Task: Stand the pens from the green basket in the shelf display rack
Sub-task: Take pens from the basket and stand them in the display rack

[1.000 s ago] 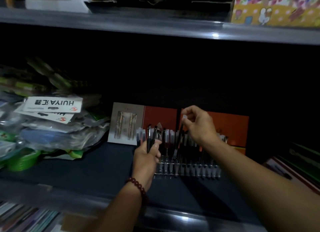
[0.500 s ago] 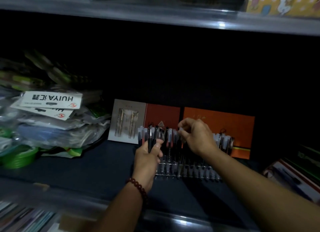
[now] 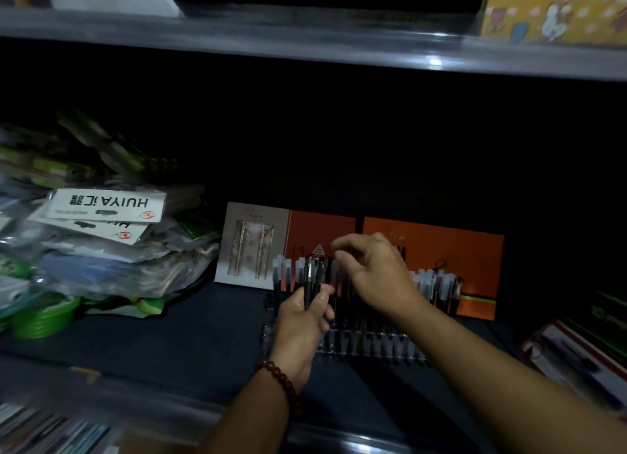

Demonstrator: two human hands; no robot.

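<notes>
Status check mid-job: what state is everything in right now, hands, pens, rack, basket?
Rack: on shelf, holding rows of pens.
Racked pens: standing upright.
Left hand: grips loose pens, upright, not yet racked.
Right hand: fingers curled above the rack; grip unclear.
Green basket: at left, partly under bags.

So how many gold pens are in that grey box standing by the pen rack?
2. One gold pen stands in the left of the grey box, the other just right of it, both upright. The picture is dim, so more may be hidden.
</notes>
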